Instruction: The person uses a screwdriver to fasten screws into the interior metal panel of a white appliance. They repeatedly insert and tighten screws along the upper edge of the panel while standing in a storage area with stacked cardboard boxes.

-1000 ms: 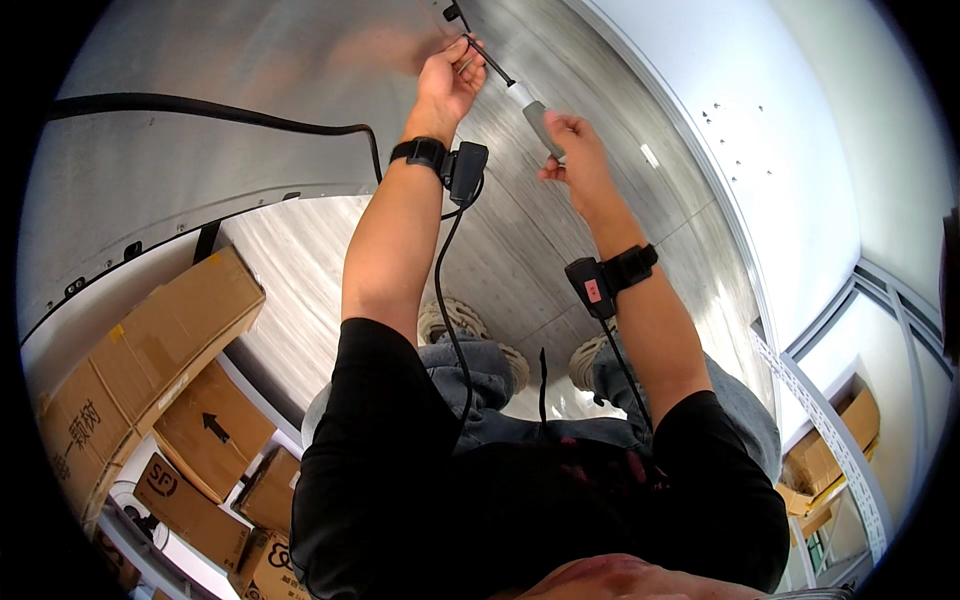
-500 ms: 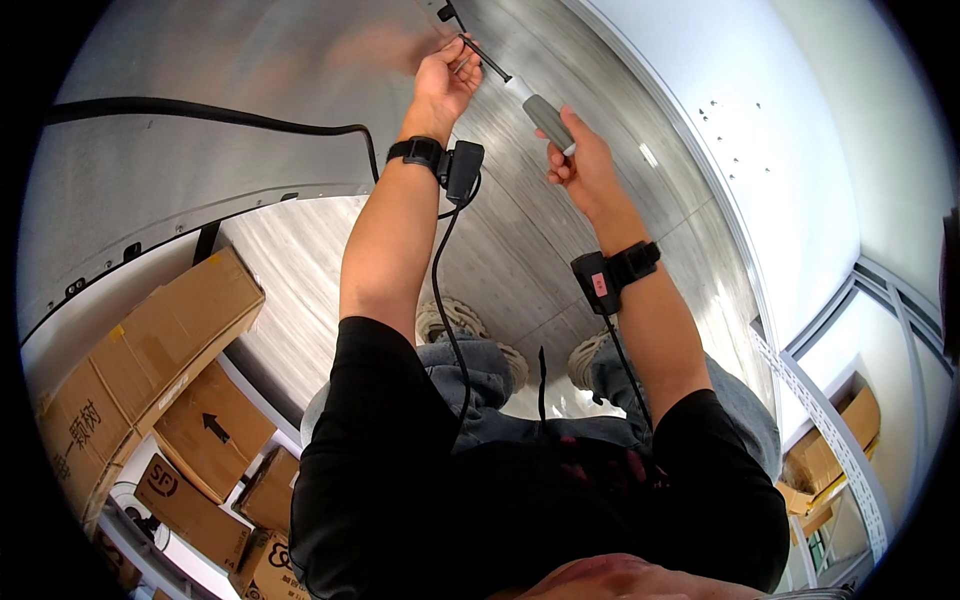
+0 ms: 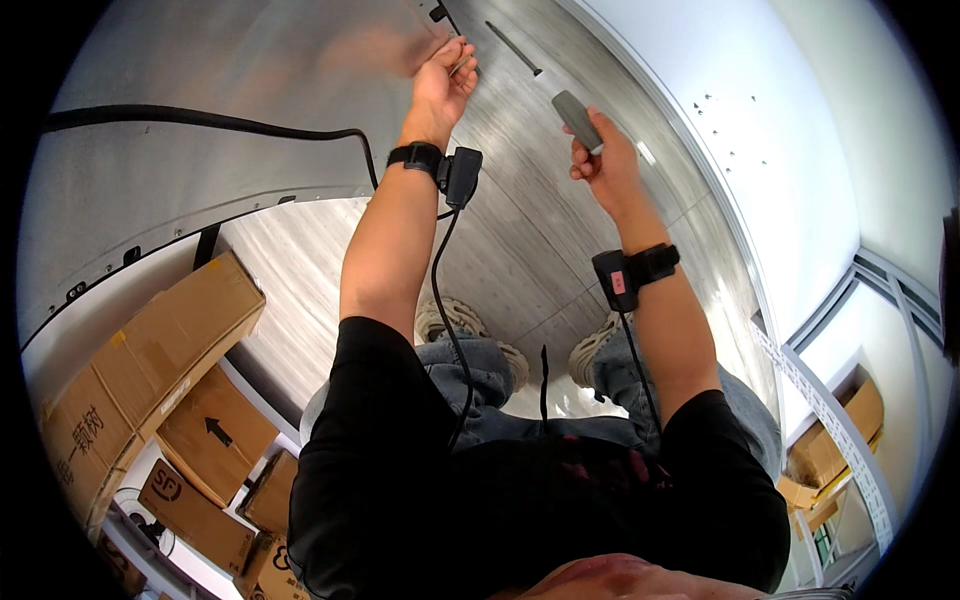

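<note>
In my right hand (image 3: 608, 152) is a screwdriver (image 3: 577, 120) with a grey handle, a pale collar and a long dark shaft; the fingers are wrapped round the handle's near end. Its shaft points up and to the left, with the tip apart from the panel. At the edge of a large shiny metal panel (image 3: 270, 60), my left hand (image 3: 447, 85) is closed, thumb and fingers curled together. Whatever may be between those fingers is too small to make out. A small black fitting (image 3: 438, 13) sits on the panel edge just beyond them.
A thick black cable (image 3: 200, 112) runs across the panel. Cardboard boxes (image 3: 150, 340) stand at lower left, and another box (image 3: 850, 430) lies at lower right beside a perforated metal frame (image 3: 830, 410). Thin cables (image 3: 440, 300) hang from black devices strapped to both wrists.
My right hand has moved right and slightly down with the screwdriver, so its shaft has come away from my left hand. The left hand has stayed almost still at the panel edge.
</note>
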The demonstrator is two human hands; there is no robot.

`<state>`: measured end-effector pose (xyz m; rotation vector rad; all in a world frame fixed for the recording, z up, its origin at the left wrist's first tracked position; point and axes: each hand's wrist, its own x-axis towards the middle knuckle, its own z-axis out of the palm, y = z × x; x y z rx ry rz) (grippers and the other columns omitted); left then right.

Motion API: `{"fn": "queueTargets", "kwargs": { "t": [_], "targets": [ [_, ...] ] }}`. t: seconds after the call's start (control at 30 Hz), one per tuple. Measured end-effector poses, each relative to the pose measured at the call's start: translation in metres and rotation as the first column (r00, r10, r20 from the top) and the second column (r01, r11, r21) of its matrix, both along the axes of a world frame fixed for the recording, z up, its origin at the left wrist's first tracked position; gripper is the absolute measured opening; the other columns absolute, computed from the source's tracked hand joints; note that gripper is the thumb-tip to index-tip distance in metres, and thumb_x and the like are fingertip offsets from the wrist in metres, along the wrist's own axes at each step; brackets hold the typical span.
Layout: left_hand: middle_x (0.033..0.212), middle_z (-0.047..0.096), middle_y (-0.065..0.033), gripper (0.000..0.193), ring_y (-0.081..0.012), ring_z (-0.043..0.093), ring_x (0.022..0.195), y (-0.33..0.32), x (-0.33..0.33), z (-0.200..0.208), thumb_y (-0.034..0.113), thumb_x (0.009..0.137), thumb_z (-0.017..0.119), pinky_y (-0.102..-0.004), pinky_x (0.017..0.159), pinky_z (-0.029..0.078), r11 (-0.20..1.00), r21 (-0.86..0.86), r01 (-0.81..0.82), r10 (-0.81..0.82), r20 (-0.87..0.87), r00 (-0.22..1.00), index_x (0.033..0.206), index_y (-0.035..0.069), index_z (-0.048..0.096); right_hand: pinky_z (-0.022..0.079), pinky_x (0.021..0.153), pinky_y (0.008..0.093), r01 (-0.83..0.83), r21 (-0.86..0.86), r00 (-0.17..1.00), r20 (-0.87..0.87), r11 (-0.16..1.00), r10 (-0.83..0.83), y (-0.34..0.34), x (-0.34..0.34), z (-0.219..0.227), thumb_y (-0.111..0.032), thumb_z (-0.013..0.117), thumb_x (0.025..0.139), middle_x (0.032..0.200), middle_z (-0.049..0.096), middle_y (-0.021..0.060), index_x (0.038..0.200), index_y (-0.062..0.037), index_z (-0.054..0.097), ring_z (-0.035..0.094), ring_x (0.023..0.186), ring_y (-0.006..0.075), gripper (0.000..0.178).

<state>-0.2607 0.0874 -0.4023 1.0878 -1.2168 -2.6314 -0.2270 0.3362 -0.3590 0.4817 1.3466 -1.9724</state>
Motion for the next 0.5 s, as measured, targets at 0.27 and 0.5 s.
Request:
{"fn": "queueTargets", "kwargs": {
  "t": [0.27,0.5],
  "targets": [
    [0.098,0.062,-0.0028,0.022,-0.0129,0.056,0.082,0.059,-0.009,0.01,0.011,0.091,0.055,-0.025,0.072,0.045,0.966,-0.13,0.223,-0.217,0.056,0.974,0.111,0.006,0.059,0.044,0.048,0.0237,-0.221,0.44,0.903,-0.246,0.87,0.353,0.068,-0.072,0.084,-0.044,0.053,0.089,0.056,0.047,0.0005,0.083,-0.0022,0.059,0.042,0.046,0.0083,0.043],
    [0.093,0.065,-0.0027,0.02,-0.0112,0.059,0.082,0.148,-0.026,0.028,0.012,0.086,0.061,-0.024,0.07,0.045,0.873,-0.29,0.393,-0.387,0.083,0.918,0.105,0.006,0.064,0.049,0.046,0.0215,-0.274,0.7,0.759,-0.264,0.659,0.595,0.171,-0.102,0.162,-0.049,0.057,0.084,0.057,0.051,0.0017,0.081,-0.0021,0.059,0.049,0.045,0.0076,0.047]
  ]
}}
